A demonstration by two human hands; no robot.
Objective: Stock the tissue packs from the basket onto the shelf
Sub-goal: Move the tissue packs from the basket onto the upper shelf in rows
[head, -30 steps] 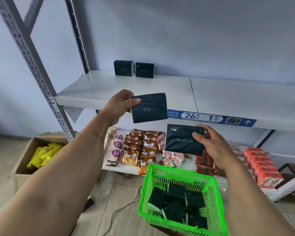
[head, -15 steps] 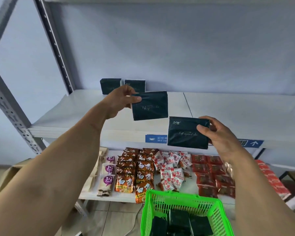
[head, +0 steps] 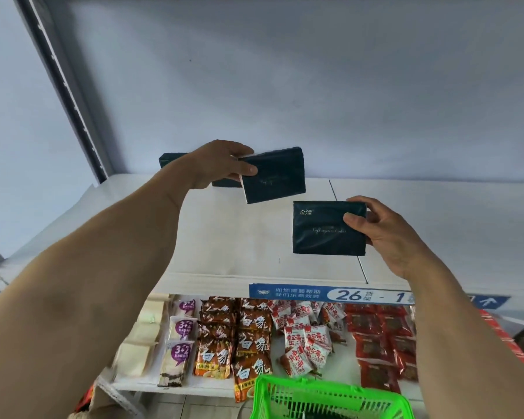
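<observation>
My left hand (head: 217, 163) grips a dark tissue pack (head: 274, 175) by its left edge, held tilted above the back of the white shelf (head: 230, 237). My right hand (head: 378, 228) pinches a second dark tissue pack (head: 327, 228) by its right edge, over the middle of the shelf. Two more dark packs stand against the back wall; one (head: 171, 160) shows at the left, the other is mostly hidden behind my left hand. The green basket (head: 330, 399) sits at the bottom edge, only its rim in view.
A grey upright post (head: 70, 95) runs along the shelf's left side. A blue label strip (head: 330, 293) marks the shelf's front edge. The lower shelf holds rows of snack packets (head: 248, 337) and red packets (head: 378, 337).
Both hands have carried their packs up and deeper over the shelf, the left pack toward the back wall. The view has tilted up, so the basket has dropped to the frame's bottom.
</observation>
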